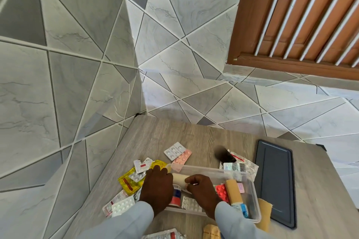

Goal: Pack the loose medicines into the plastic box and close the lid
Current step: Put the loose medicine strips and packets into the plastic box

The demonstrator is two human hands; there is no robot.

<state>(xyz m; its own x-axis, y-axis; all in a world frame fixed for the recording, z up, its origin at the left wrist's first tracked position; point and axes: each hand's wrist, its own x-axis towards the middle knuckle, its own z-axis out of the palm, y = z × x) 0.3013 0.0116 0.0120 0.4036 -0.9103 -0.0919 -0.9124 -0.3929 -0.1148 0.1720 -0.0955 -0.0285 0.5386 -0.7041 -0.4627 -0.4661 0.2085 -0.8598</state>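
A clear plastic box (pixel 250 186) stands on the wooden table, holding blister packs, a red pill strip (pixel 222 192) and a tan roll (pixel 234 192). My left hand (pixel 156 188) and my right hand (pixel 202 190) are over the box's left half, both closed on a cream bandage roll (pixel 179 177) held between them. The dark blue lid (pixel 274 182) lies flat to the right of the box. Loose medicines lie left of the box: a yellow sachet (pixel 128 182), white blister strips (pixel 122 204), and a silver and pink strip (pixel 177 153) behind it.
More packets (pixel 240 165) lie behind the box's far right corner, beside a blurred dark object (pixel 223 154). Tan packets (pixel 211 232) and a foil strip (pixel 165 235) sit at the near edge. Tiled walls close in at left and behind; a wooden louvred window is upper right.
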